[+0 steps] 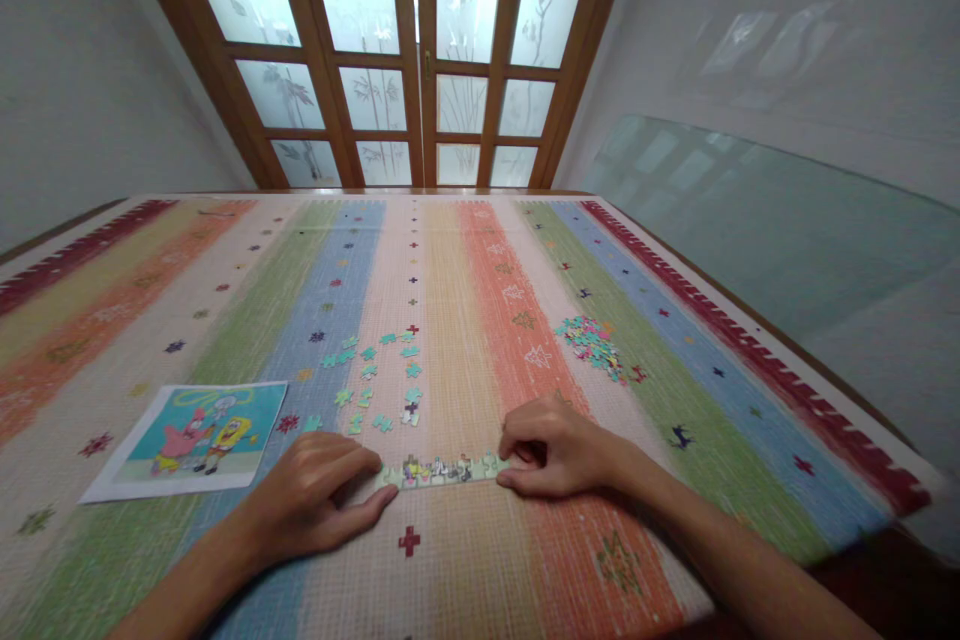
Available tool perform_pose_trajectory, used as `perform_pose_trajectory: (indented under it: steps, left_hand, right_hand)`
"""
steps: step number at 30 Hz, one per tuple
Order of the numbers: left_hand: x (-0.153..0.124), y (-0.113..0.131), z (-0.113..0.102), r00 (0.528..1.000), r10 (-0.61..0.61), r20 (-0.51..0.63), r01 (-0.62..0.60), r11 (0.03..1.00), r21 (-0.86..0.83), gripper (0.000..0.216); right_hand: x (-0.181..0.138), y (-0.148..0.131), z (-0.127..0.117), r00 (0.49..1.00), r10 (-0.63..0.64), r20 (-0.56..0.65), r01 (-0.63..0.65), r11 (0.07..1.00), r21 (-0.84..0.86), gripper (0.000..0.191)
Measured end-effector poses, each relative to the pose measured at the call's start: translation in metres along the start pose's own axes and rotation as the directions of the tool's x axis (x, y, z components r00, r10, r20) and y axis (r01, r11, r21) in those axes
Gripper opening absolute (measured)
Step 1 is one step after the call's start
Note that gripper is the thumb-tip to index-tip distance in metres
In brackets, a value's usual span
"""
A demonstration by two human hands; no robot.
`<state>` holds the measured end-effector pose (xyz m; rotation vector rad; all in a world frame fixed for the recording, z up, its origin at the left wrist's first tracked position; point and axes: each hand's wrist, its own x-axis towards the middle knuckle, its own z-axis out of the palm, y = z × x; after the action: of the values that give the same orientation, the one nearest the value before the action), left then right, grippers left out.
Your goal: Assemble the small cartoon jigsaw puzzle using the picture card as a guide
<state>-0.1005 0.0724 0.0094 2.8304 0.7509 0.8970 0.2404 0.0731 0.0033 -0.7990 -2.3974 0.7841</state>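
Puzzle strip (442, 470), a short row of joined pieces, lies on the desk close to its near edge, midway between the two hands. The left hand (315, 495) rests loosely open, its forefinger and thumb on either side of the strip's left end. The right hand (555, 445) is curled closed on the right end, which its fingers hide. The print on the pieces is too small to make out, and both forearms are cut off at the bottom of the view. Just beyond the strip lie scattered loose pieces (371, 370), mostly turquoise. A heap of pieces (592, 340) sits further toward the right edge. A cartoon picture sheet (199, 438) lies flat toward the left edge. A striped woven cloth (480, 300) covers the desk, with much of it bare toward the far edge. Past that edge stands a wooden door (412, 50) with frosted panes. A glass pane (787, 230) leans on the right wall.
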Motion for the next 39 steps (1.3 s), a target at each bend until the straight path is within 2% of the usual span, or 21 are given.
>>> perform_pose_trajectory:
  steps: [7, 10, 15, 18, 21, 29, 33, 39]
  left_hand:
    - [-0.001, 0.001, -0.001, 0.999, -0.017, 0.027, 0.017, 1.0, -0.003, 0.015]
    - [0.001, 0.0, -0.001, 0.998, -0.054, -0.032, 0.055, 0.998, 0.02, 0.015]
    - [0.007, -0.008, -0.006, 0.95, -0.207, -0.235, 0.245, 0.958, 0.147, 0.01]
    - [0.006, -0.017, -0.007, 0.923, -0.288, -0.255, 0.345, 0.913, 0.217, 0.018]
    - [0.001, -0.025, -0.005, 0.91, -0.339, -0.238, 0.394, 0.885, 0.247, 0.024]
    - [-0.001, -0.024, 0.0, 0.926, -0.329, -0.184, 0.368, 0.896, 0.249, 0.024]
    - [-0.001, -0.024, -0.001, 0.931, -0.318, -0.177, 0.354, 0.904, 0.239, 0.024]
    - [-0.003, -0.026, -0.001, 0.931, -0.326, -0.164, 0.359, 0.902, 0.24, 0.024]
  right_hand:
    - [0.002, -0.003, 0.0, 0.999, -0.009, -0.031, 0.01, 1.0, 0.023, 0.022]
    - [0.002, -0.003, -0.001, 0.999, 0.007, -0.032, -0.006, 1.0, 0.026, 0.021]
    - [0.002, -0.004, -0.004, 0.999, 0.02, -0.038, -0.02, 1.0, 0.007, 0.022]
    - [0.002, -0.003, -0.004, 0.999, 0.018, -0.038, -0.019, 0.999, -0.026, 0.023]
    - [0.001, -0.002, -0.004, 0.999, 0.005, -0.051, -0.009, 0.997, -0.072, 0.027]
    - [0.002, 0.003, -0.002, 0.98, 0.002, -0.2, -0.044, 0.978, -0.203, 0.035]
    - [0.003, 0.002, -0.003, 0.974, 0.041, -0.225, -0.097, 0.964, -0.247, 0.037]
    - [0.003, 0.002, -0.005, 0.961, 0.074, -0.266, -0.138, 0.964, -0.227, 0.035]
